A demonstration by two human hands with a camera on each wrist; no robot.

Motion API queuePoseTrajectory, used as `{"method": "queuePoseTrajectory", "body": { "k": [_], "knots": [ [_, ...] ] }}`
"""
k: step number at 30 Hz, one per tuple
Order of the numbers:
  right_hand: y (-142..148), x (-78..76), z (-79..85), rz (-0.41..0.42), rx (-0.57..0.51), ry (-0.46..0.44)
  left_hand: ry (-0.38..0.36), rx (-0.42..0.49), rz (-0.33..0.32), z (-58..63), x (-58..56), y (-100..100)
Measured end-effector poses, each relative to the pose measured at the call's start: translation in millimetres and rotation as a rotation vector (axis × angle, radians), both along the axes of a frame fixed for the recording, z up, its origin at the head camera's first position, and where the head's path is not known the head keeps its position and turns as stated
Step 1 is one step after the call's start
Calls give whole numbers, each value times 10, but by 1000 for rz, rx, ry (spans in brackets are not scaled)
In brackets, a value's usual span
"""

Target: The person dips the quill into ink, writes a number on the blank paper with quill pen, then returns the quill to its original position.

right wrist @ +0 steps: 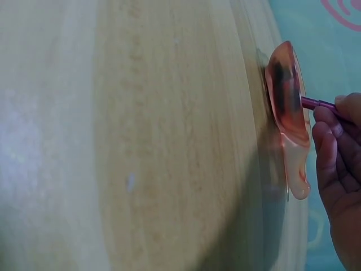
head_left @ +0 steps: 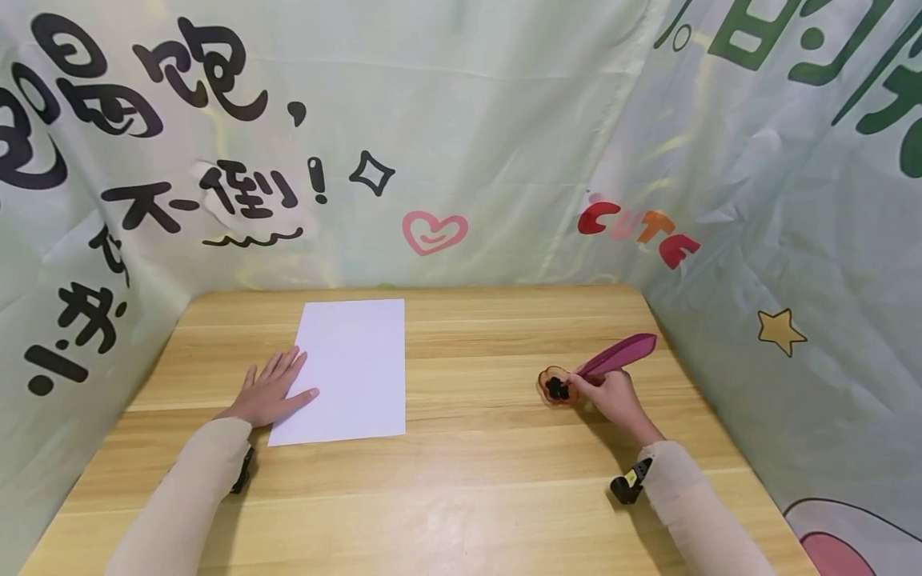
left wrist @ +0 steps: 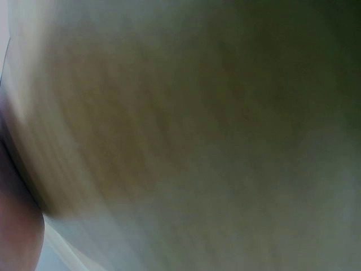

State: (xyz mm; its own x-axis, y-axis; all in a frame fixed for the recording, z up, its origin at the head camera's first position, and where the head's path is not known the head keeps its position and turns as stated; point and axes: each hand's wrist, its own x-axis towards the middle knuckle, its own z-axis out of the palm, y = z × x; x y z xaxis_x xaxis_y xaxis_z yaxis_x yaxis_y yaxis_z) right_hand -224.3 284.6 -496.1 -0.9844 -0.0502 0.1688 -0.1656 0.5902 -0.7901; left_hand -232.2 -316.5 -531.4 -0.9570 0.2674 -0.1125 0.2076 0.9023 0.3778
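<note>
Head view: the right hand (head_left: 612,400) pinches a purple feather-shaped pen (head_left: 621,355), its long axis slanting up rightward from the glossy amber dish (right wrist: 290,125) just left of that hand — well leftward, a white rectangular paper sheet (head_left: 353,372) lies under the flat, spread left hand (head_left: 268,392).

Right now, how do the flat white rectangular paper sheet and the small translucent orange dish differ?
The flat white rectangular paper sheet is much larger than the small translucent orange dish. The sheet looks plain; the dish shows something black inside. The left hand rests across the sheet's left edge, while at the dish the right hand pinches a purple feather-shaped pen. Both lie on the light wood-grain table.
</note>
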Motion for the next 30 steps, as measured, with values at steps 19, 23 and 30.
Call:
{"method": "queuePoseTrajectory", "body": {
  "k": [19, 23, 30],
  "knots": [
    [-115, -51, 148, -76, -16, -61, 1, 1, -4, 6, 0, -14],
    [-210, -82, 218, -75, -82, -70, -8, -4, -5, 13, -7, -8],
    [-479, -185, 309, -28, -208, -76, 17, 15, -3, -34, -15, -22]
  ]
}}
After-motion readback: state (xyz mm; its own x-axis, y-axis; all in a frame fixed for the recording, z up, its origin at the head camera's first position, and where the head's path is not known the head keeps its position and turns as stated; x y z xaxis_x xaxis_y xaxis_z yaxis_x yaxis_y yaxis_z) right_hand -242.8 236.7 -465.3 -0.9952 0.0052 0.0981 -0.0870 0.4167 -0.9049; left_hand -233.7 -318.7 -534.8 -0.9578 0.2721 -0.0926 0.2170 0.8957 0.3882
